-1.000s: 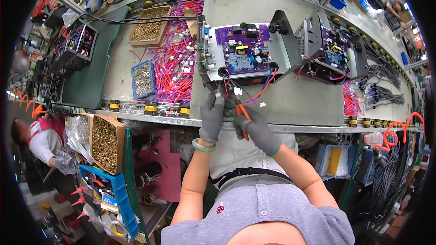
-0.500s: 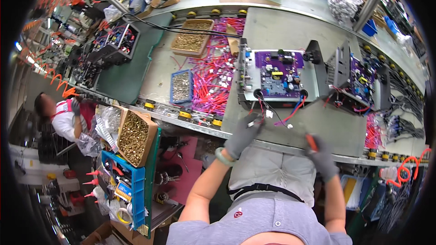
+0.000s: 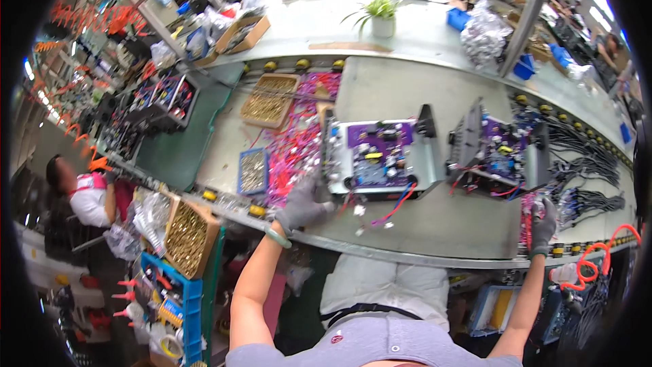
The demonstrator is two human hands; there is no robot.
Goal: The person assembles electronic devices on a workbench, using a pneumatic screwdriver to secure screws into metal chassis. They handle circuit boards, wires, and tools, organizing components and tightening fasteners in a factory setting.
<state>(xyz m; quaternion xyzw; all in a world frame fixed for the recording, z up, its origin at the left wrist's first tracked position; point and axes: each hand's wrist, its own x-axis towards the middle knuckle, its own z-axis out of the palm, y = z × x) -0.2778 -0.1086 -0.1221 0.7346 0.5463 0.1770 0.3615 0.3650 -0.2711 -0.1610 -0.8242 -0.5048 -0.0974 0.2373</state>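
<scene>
While spread wide apart, gloved left hand (image 3: pixel 302 207) open against purple circuit-board chassis (image 3: pixel 380 158), right hand (image 3: pixel 543 225) closed among pink wires (image 3: pixel 527 221).

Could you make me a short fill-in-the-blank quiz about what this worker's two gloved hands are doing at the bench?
1. The left hand rests at the corner of a metal chassis holding a ____ circuit board.
2. The right hand reaches far out to the person's ____ side, by a pink wire bundle.
3. Both hands wear ____ gloves.
4. A small potted ____ stands at the bench's far edge.

Missing words: purple; right; grey; plant
</scene>
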